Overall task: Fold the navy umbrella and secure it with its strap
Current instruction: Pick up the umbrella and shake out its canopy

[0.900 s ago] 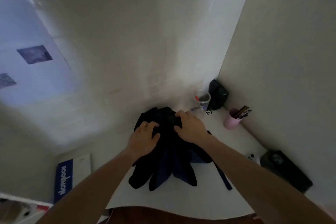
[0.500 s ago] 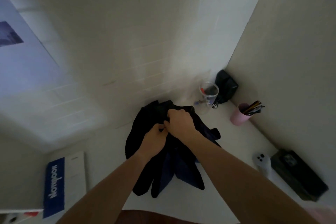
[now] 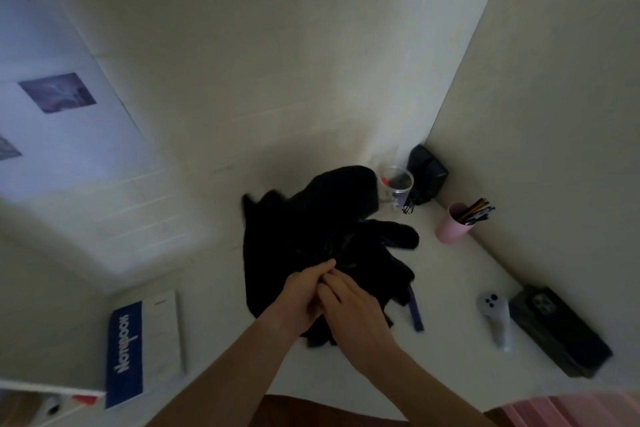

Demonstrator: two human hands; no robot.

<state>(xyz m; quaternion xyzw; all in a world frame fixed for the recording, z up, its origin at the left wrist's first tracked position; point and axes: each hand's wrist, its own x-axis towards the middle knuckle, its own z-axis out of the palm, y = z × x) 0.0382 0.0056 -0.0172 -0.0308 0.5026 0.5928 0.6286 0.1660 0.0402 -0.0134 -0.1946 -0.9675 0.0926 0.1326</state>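
Navy cloth bunches loose on the white desk (image 3: 221, 288). If the folds slip apart, the strap (image 3: 415, 314), lying out at the right edge, likely won't reach round. The umbrella (image 3: 318, 239) sprawls dark and rumpled near the clear cup (image 3: 396, 185). Left hand (image 3: 304, 291) and right hand (image 3: 349, 305) meet at its near end, fingers curled together; whether they pinch cloth I cannot tell.

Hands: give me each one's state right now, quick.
Left hand: curled, gripping the navy umbrella fabric.
Right hand: pressed against the left on the umbrella; grip cannot be told.
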